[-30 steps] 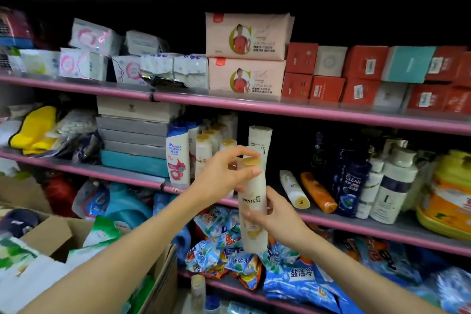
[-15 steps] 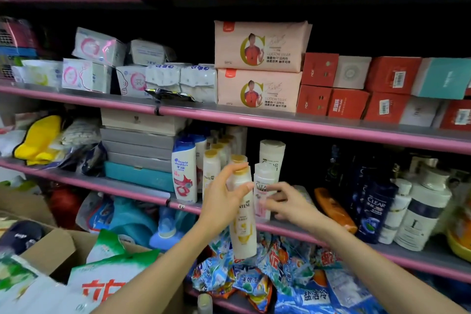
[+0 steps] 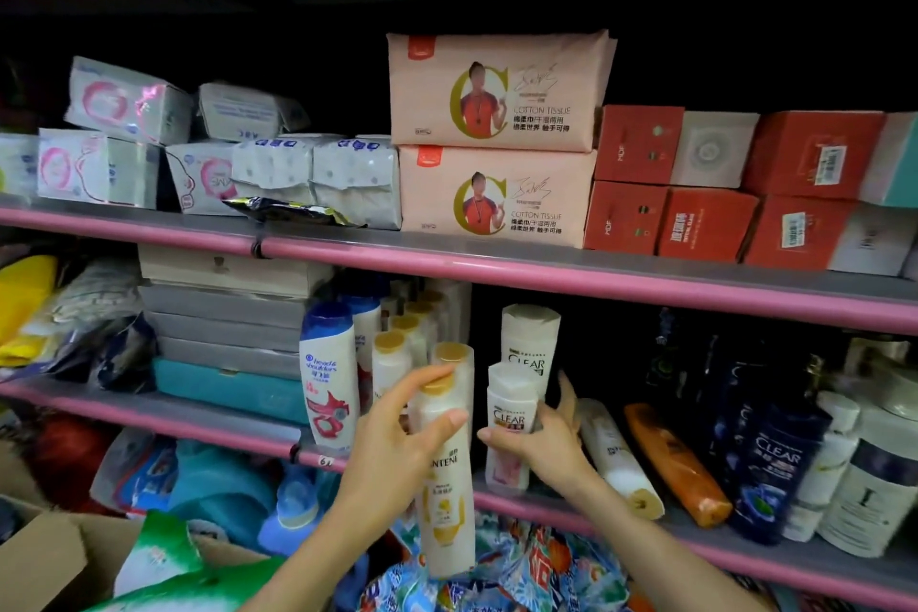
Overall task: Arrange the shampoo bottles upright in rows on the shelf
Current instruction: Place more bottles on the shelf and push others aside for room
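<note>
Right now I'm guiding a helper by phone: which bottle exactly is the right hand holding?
Find the pink-edged shelf crowded with shampoo. Just right of the gold-capped Pantene bottle held up by the left hand, the right hand grips the small white Clear bottle. It stands in front of a taller white Clear bottle.

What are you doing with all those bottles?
A person is tidying shampoo on a shop shelf. The left hand holds a Pantene bottle upright in front of the shelf edge, not yet set down. The right hand grips a small white Clear bottle standing on the shelf. Beside it, a white bottle and an orange bottle lie on their sides.
</note>
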The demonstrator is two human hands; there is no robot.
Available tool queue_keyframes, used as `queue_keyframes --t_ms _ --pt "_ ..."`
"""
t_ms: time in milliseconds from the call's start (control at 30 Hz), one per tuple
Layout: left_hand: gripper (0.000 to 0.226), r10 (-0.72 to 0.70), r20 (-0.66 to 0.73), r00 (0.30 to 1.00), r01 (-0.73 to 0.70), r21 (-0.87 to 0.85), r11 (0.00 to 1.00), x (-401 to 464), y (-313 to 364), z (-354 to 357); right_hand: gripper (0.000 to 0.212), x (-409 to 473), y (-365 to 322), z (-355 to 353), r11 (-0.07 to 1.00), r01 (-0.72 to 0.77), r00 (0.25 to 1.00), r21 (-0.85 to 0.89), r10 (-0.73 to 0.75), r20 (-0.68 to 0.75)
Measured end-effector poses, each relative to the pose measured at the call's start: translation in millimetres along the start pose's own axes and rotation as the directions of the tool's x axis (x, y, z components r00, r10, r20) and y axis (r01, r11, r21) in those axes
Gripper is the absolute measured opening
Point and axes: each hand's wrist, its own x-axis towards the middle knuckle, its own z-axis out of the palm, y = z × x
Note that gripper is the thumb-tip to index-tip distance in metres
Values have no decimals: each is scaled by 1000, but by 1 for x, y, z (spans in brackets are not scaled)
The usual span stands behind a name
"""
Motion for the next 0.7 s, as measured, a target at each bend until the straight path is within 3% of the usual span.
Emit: queue_keyframes --t_ms 200,300,700 --pt "41 -57 6 998 57 8 998 2 -18 4 66 19 3 5 998 23 991 66 -31 128" --pt "41 -74 8 997 74 13 997 3 -23 7 67 25 7 9 999 28 1000 -19 -28 1" --pt "39 -35 49 998 35 12 999 7 -20 9 31 73 51 -43 975 -166 917 145 207 -340"
